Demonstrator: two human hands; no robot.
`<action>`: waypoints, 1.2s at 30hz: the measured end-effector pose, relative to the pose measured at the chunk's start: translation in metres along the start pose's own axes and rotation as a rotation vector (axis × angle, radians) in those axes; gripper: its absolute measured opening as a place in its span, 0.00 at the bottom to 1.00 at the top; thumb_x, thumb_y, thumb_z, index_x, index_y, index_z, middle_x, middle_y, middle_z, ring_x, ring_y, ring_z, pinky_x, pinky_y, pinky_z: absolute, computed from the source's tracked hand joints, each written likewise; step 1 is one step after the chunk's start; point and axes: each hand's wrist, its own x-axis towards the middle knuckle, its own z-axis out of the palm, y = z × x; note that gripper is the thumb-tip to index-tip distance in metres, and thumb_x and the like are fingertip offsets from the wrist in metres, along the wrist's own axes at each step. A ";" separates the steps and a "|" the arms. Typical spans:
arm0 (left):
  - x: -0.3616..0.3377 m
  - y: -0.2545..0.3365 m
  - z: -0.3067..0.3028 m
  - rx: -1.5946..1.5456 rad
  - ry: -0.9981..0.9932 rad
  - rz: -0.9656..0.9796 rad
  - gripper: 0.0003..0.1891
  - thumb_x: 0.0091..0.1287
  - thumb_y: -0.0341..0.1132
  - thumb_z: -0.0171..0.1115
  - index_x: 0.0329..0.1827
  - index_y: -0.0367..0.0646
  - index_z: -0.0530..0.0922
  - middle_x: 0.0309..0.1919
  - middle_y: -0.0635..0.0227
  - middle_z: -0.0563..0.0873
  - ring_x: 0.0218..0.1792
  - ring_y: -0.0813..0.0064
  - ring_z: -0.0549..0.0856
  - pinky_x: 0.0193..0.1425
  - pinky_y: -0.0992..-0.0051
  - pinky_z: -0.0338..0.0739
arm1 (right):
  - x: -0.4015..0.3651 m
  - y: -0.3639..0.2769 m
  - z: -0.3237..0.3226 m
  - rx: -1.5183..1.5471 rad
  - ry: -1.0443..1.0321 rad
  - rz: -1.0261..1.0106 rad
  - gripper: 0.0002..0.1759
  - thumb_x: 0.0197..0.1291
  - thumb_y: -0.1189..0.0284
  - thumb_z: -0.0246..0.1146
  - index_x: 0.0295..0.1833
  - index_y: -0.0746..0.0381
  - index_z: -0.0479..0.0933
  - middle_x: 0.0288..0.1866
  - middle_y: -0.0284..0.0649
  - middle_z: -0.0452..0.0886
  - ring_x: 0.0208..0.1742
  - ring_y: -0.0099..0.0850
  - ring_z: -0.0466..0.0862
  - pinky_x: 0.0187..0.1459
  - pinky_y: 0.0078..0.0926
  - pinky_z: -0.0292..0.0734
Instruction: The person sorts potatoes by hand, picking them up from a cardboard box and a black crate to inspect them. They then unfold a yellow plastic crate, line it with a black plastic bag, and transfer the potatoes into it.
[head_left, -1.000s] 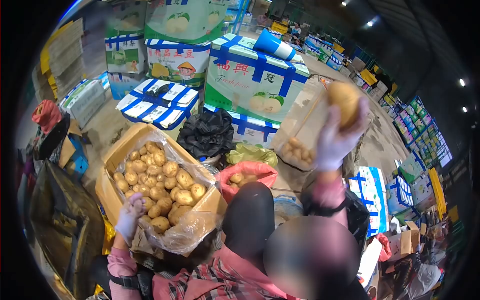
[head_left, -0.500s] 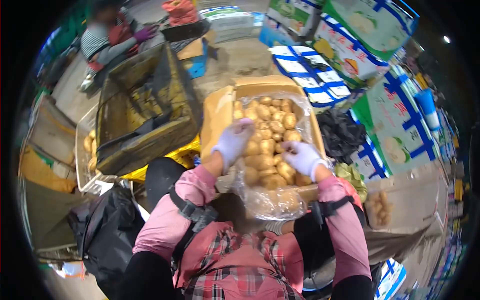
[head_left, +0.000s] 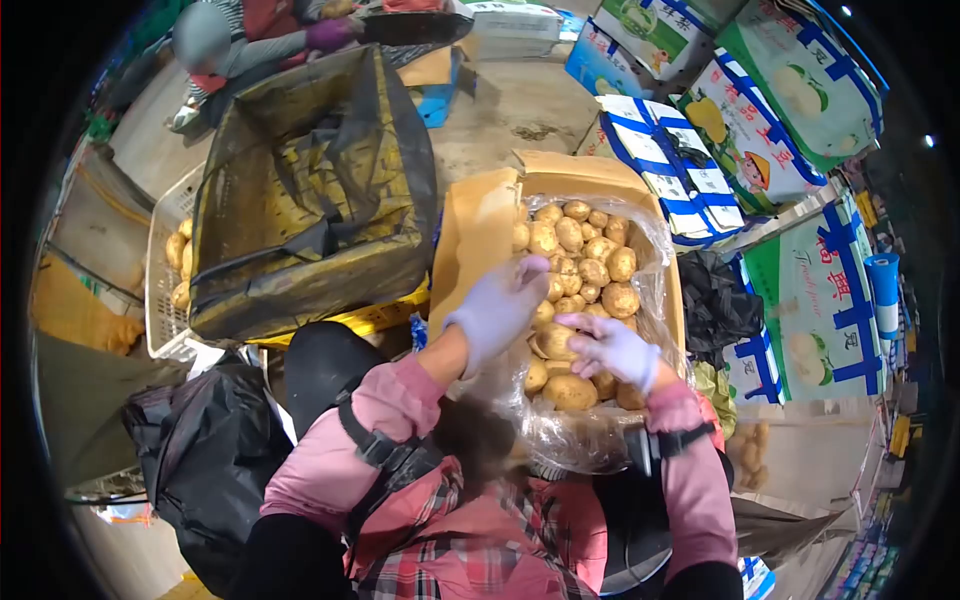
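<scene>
Potatoes (head_left: 571, 391) fill a cardboard box (head_left: 470, 235) lined with clear plastic film (head_left: 655, 255). My right hand (head_left: 618, 352), in a pale lilac glove, has its thumb and fingers closed on a potato (head_left: 553, 342) over the near half of the pile. My left hand (head_left: 498, 312), gloved alike, hovers above the left side of the box. Its fingers are stretched out, and nothing shows in them. The potatoes under both hands are partly hidden.
A large dark-lined crate (head_left: 300, 265) stands left, beside a white basket (head_left: 165, 290) with potatoes. Printed cartons (head_left: 800, 90) are stacked at right, near a black plastic bag (head_left: 715, 300). Another person (head_left: 265, 50) with purple gloves sits at upper left.
The head view has shifted, so the box appears further right. My right hand has closed on a potato; my left hand stays over the box's left side.
</scene>
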 end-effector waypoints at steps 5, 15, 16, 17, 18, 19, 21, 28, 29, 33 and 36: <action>-0.022 0.003 0.019 0.009 -0.395 -0.348 0.32 0.73 0.48 0.63 0.74 0.41 0.64 0.42 0.68 0.82 0.37 0.81 0.81 0.41 0.79 0.78 | -0.062 -0.006 0.012 0.418 0.228 -0.153 0.27 0.67 0.72 0.65 0.71 0.61 0.71 0.54 0.32 0.83 0.43 0.19 0.82 0.44 0.18 0.80; -0.041 -0.001 0.050 0.062 -0.379 -0.031 0.31 0.76 0.52 0.57 0.76 0.47 0.66 0.37 0.71 0.83 0.36 0.78 0.81 0.43 0.75 0.78 | -0.081 -0.023 0.036 0.465 0.366 -0.449 0.29 0.64 0.73 0.67 0.70 0.64 0.71 0.59 0.38 0.82 0.49 0.21 0.82 0.49 0.19 0.79; -0.034 -0.019 0.048 0.059 -0.374 0.026 0.27 0.77 0.50 0.55 0.73 0.48 0.70 0.36 0.69 0.84 0.34 0.75 0.81 0.42 0.71 0.78 | -0.076 -0.021 0.036 0.314 0.472 -0.475 0.27 0.65 0.71 0.66 0.69 0.65 0.72 0.61 0.40 0.82 0.55 0.25 0.81 0.55 0.23 0.77; -0.034 -0.013 0.048 0.204 -0.336 0.049 0.23 0.76 0.47 0.56 0.68 0.45 0.73 0.36 0.67 0.85 0.34 0.75 0.82 0.41 0.71 0.78 | -0.070 -0.018 0.034 0.162 0.586 -0.487 0.26 0.67 0.69 0.65 0.68 0.66 0.73 0.62 0.42 0.82 0.61 0.28 0.80 0.61 0.27 0.75; -0.035 -0.008 0.050 0.354 -0.297 0.067 0.20 0.75 0.45 0.57 0.64 0.43 0.77 0.37 0.65 0.86 0.34 0.75 0.82 0.39 0.71 0.78 | -0.065 -0.015 0.027 0.252 0.464 -0.538 0.25 0.67 0.69 0.65 0.67 0.66 0.73 0.62 0.42 0.82 0.63 0.33 0.79 0.65 0.31 0.73; -0.035 -0.003 0.052 0.500 -0.257 0.079 0.17 0.74 0.42 0.58 0.59 0.40 0.80 0.37 0.64 0.88 0.34 0.75 0.83 0.37 0.71 0.78 | -0.053 0.004 0.029 0.395 0.398 -0.567 0.24 0.68 0.68 0.65 0.66 0.66 0.74 0.60 0.42 0.82 0.62 0.33 0.80 0.64 0.31 0.74; -0.021 -0.033 0.043 0.546 -0.165 0.243 0.24 0.75 0.42 0.60 0.70 0.41 0.72 0.37 0.65 0.87 0.35 0.77 0.84 0.42 0.74 0.81 | -0.061 -0.010 0.041 0.729 0.394 -0.406 0.16 0.70 0.67 0.63 0.59 0.62 0.80 0.55 0.40 0.85 0.54 0.29 0.83 0.56 0.30 0.80; -0.010 -0.036 0.045 0.265 -0.277 0.357 0.29 0.80 0.52 0.48 0.70 0.35 0.70 0.53 0.61 0.84 0.51 0.74 0.84 0.54 0.76 0.79 | -0.028 0.020 0.039 0.645 0.450 -0.341 0.21 0.59 0.53 0.71 0.50 0.57 0.86 0.42 0.42 0.89 0.43 0.35 0.88 0.49 0.31 0.82; -0.002 -0.038 0.038 0.235 -0.288 0.350 0.30 0.80 0.53 0.48 0.70 0.34 0.71 0.53 0.61 0.84 0.50 0.74 0.84 0.54 0.76 0.79 | -0.044 0.013 0.032 0.513 0.569 -0.346 0.21 0.59 0.53 0.71 0.50 0.57 0.86 0.42 0.42 0.90 0.43 0.34 0.88 0.49 0.32 0.82; 0.019 -0.047 0.038 0.358 -0.249 0.278 0.28 0.80 0.52 0.47 0.67 0.35 0.74 0.57 0.62 0.83 0.54 0.72 0.83 0.59 0.74 0.76 | -0.166 0.009 -0.020 0.505 0.777 -0.333 0.22 0.64 0.57 0.65 0.58 0.58 0.82 0.46 0.44 0.88 0.47 0.33 0.88 0.54 0.30 0.82; 0.016 -0.037 0.030 0.722 -0.111 0.624 0.18 0.79 0.37 0.51 0.61 0.34 0.80 0.62 0.59 0.83 0.63 0.68 0.80 0.68 0.69 0.73 | -0.308 0.091 -0.039 0.210 1.462 -0.304 0.21 0.74 0.68 0.52 0.67 0.66 0.72 0.56 0.44 0.84 0.53 0.31 0.86 0.56 0.26 0.82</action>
